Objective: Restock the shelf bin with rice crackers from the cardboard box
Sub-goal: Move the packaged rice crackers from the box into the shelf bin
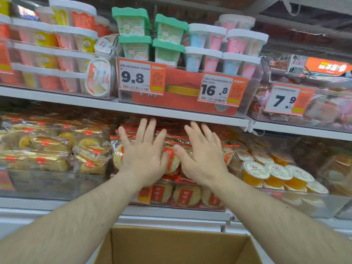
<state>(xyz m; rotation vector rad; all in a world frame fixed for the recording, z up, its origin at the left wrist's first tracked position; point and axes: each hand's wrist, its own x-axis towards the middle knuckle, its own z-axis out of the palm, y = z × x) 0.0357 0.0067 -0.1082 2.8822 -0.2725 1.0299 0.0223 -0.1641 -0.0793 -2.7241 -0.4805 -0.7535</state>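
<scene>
The shelf bin (190,203), a clear container on the lower shelf, is taken as the landmark. It is heaped with rice crackers (172,161) in red-and-clear wrappers, some of them seen through its front wall. Above the heap, the left hand (144,159) is laid flat with fingers straight and spread, palm down on the packets; nothing is gripped. Just to its right, the right hand (203,159) is laid the same way, fingers straight and fanned, pressed on the crackers with nothing held. The thumbs are nearly touching over the middle of the bin. Below the bin, at the bottom edge of the view, the open cardboard box (177,244) is seen; its contents cannot be made out. Left of the bin, wrapped yellow pastries (51,147) are stacked; right of it, orange jelly cups (276,174) are packed. Above the bin, a price tag (140,78) reading 9.8 is fixed.
</scene>
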